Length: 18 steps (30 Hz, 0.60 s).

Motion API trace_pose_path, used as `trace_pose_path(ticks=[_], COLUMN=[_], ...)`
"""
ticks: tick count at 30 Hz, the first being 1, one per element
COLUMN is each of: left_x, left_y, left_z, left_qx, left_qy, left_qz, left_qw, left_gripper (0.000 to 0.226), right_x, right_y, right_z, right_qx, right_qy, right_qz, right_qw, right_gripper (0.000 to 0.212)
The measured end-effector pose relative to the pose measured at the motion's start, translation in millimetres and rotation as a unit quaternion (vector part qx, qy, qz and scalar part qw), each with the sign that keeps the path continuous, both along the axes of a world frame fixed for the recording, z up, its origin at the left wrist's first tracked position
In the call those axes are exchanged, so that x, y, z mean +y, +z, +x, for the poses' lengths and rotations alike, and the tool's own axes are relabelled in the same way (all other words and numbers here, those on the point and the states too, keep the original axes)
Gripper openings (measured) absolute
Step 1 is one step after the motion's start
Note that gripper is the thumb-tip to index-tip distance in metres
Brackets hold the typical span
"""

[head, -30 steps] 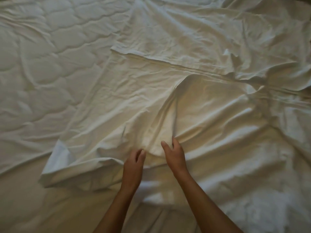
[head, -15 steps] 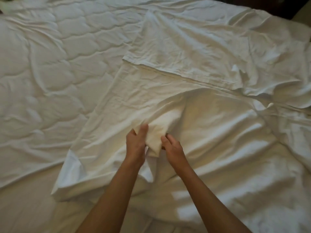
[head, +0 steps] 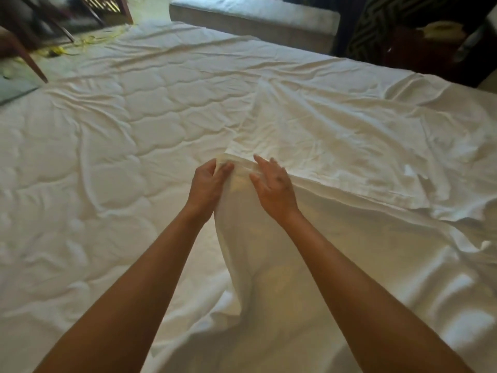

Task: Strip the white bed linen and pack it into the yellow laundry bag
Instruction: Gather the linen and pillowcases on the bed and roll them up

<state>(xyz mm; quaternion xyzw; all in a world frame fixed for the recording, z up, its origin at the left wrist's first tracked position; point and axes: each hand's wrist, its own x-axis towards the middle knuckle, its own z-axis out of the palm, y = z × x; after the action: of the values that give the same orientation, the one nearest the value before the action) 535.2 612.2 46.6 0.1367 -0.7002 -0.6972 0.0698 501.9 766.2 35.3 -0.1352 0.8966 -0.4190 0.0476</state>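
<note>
A loose white sheet (head: 349, 146) lies crumpled over the right half of the bed, folded back on itself. My left hand (head: 208, 184) pinches the sheet's near edge and lifts a fold of it off the bed. My right hand (head: 274, 184) lies on the same fold just to the right, fingers spread and mostly straight. The raised fold hangs down between my forearms. A yellow item (head: 57, 51) lies on the floor at the far left, too small and blurred to identify.
The quilted white mattress pad (head: 94, 146) is bare on the left half of the bed. A grey bench (head: 255, 14) stands beyond the far edge. Wooden chair legs (head: 29, 60) are at the far left, dark furniture (head: 419, 47) at the far right.
Both hands have carried the gathered fold of sheet away from me toward the folded edge, arms now stretched out. The view has tilted up, so the room beyond the bed shows.
</note>
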Motion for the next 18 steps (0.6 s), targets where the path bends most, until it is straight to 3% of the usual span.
trace_pose_path(ticks=[4, 7, 12, 18], left_x=[-13, -17, -2, -35], left_y=[-18, -44, -76, -90], left_z=[-15, -1, 51, 45], left_qx=[-0.024, -0.107, -0.180, -0.130], left_qy=[-0.007, 0.041, -0.009, 0.030], left_qz=[-0.006, -0.018, 0.024, -0.032], left_qw=[1.000, 0.993, 0.983, 0.991], left_gripper=[0.015, 0.026, 0.026, 0.054], right_x=[-25, -30, -40, -49], right_y=[-5, -23, -35, -43], right_z=[-41, -54, -78, -116], right_qx=[-0.039, -0.065, -0.035, -0.027], right_qy=[0.031, 0.012, -0.024, -0.066], right_qz=[0.043, 0.008, 0.007, 0.009], right_qw=[0.998, 0.998, 0.999, 0.997], right_gripper=[0.022, 0.032, 0.024, 0.024])
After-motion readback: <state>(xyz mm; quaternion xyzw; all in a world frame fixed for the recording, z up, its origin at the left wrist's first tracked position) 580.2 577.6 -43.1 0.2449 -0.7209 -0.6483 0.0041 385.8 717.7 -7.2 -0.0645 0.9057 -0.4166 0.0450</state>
